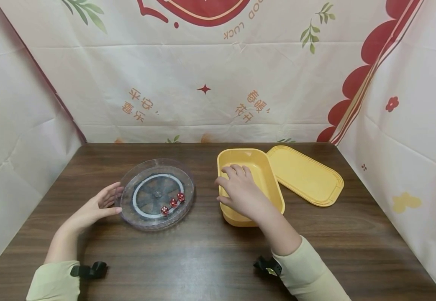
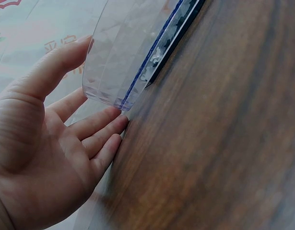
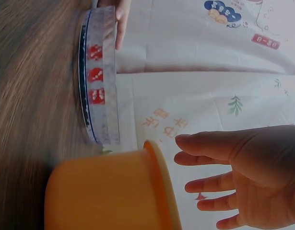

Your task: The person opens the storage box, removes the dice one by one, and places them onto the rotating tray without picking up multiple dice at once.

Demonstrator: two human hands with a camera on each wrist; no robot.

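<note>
A round, clear plastic dish with a white ring on its dark base stands at the left of the table. Inside it, near the front right of the ring, lie three red dice with white pips. My left hand is at the dish's left side, thumb and fingertips against the clear wall, the palm free. Over the yellow box hovers my right hand, fingers spread and nothing held. In the right wrist view its fingers show above the box's rim.
A yellow lid lies flat behind and to the right of the box, partly beside its rim. The dark wooden table ends at a printed white cloth at the back. Similar cloth hangs at both sides.
</note>
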